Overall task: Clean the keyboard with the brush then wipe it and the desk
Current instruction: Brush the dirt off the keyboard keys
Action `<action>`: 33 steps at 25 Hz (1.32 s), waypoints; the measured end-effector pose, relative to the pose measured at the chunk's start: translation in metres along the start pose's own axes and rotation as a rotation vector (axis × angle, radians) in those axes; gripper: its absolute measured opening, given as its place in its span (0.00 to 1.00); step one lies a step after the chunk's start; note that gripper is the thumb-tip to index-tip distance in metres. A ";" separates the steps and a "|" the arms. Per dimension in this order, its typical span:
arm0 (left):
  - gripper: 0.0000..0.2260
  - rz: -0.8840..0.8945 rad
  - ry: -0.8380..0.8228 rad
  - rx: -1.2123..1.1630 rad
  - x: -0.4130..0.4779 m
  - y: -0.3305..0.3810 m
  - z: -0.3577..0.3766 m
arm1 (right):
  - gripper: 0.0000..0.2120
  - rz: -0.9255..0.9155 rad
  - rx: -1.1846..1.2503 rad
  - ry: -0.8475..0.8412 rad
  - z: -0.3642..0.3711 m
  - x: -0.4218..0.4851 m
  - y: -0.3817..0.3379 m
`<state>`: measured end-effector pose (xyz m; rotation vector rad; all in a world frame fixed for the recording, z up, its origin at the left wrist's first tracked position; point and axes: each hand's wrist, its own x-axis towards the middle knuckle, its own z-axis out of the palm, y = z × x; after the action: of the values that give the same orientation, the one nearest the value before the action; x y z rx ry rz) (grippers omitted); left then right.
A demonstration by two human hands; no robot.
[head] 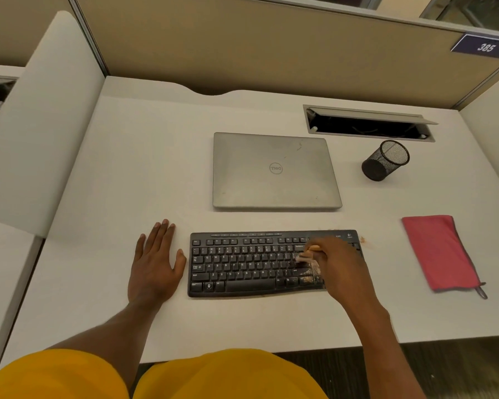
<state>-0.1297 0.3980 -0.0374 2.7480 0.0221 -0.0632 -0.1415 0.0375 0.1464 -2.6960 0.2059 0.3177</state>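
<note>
Keyboard (242,266) — white cubicle desk (156,168)

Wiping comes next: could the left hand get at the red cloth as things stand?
Probably not easily: the left hand lies flat left of the keyboard, while the red cloth lies right of it, beyond the right hand gripping the brush.

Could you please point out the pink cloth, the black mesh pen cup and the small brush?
Pink cloth (440,251): head view, fabric middle.
Black mesh pen cup (384,164): head view, side wall.
Small brush (304,257): head view, pale bristles.
</note>
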 end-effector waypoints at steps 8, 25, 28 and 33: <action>0.32 -0.008 -0.006 0.002 0.000 0.001 0.000 | 0.08 -0.029 0.102 -0.068 0.015 0.010 -0.009; 0.33 -0.005 -0.005 0.000 0.000 0.000 0.000 | 0.12 0.069 0.250 0.266 0.032 0.008 0.010; 0.33 -0.005 -0.002 -0.001 0.000 0.001 0.000 | 0.10 0.051 0.292 0.331 0.033 0.010 0.005; 0.33 -0.006 -0.005 0.000 0.000 0.000 0.000 | 0.12 0.074 0.274 0.239 0.039 0.010 0.014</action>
<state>-0.1300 0.3982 -0.0377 2.7480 0.0289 -0.0718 -0.1423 0.0401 0.1041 -2.4515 0.3896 -0.0137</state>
